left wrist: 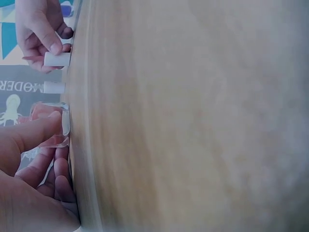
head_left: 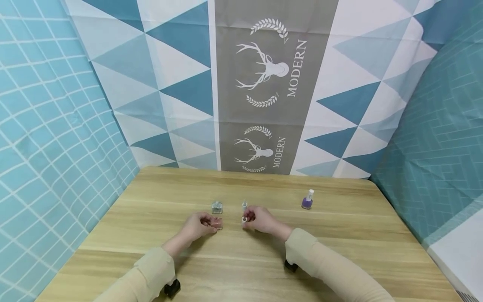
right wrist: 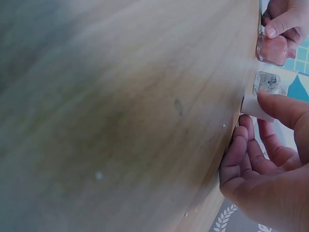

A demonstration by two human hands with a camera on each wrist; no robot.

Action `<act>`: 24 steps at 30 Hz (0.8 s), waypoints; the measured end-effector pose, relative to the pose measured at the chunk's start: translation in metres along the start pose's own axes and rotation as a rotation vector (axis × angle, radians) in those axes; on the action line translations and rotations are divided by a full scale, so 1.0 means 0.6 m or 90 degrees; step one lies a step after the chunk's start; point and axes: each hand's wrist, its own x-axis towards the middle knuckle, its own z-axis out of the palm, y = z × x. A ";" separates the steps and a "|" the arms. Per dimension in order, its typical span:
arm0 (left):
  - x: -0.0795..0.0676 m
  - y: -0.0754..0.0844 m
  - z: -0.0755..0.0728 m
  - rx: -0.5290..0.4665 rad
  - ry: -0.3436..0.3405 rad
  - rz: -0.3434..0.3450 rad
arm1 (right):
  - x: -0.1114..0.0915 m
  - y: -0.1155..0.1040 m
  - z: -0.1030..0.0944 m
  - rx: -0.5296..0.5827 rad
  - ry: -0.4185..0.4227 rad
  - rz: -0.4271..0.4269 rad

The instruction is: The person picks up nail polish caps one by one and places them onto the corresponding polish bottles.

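My left hand grips a small square bottle of pink nail polish low on the table, thumb on one side and fingers on the other. The bottle has no cap on its neck. To the right, my right hand pinches a white nail polish cap that stands with its hollow end up; in the right wrist view, the thumb presses on this cap. Just behind it stands a second white cap. An uncapped clear, glittery nail polish bottle sits behind the pink one.
A purple nail polish bottle with its white cap on stands farther back on the right of the wooden table. Patterned cloth hangs along the table's back edge, with blue-green cloths at both sides.
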 end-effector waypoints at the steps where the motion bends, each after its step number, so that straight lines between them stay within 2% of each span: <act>1: -0.001 0.000 0.000 0.000 -0.001 -0.001 | -0.001 0.000 0.001 -0.006 0.002 0.000; 7: 0.000 0.003 -0.002 -0.012 -0.002 -0.013 | -0.008 -0.002 0.001 -0.013 0.004 -0.012; 13: 0.002 0.010 -0.002 -0.004 -0.004 0.004 | -0.016 0.002 -0.007 -0.019 0.008 -0.029; 24: -0.001 0.026 0.005 0.011 0.000 0.023 | -0.035 0.003 -0.043 -0.038 0.014 -0.010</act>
